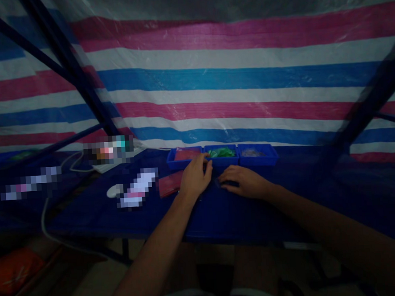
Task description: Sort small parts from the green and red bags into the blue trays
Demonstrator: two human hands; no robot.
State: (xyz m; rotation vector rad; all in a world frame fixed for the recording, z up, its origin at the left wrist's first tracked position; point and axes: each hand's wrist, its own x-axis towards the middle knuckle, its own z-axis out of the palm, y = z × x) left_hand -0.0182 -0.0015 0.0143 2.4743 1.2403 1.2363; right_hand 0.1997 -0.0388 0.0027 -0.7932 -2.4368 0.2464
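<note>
My left hand (196,177) reaches to the front edge of the blue bin with green pieces (222,153), its thumb and fingers apart, with nothing visible between them. Under and beside that wrist lies a flat red packet (170,184) on the blue table. My right hand (241,181) rests low over the table, in front of the bins. Its thumb and fingertips come together at a small, clear, plastic-looking piece (217,183), too dark to make out fully. Next to the green pieces stand a bin with red packets (186,154) and a bin with clear pieces (253,152).
A white computer mouse (114,191) lies left on the table (215,223), near a blurred-out pale item (139,187). Farther back are a white board-like item (118,159) and a white cable (46,215). Blue metal posts (79,79) and a striped sheet (240,78) stand behind.
</note>
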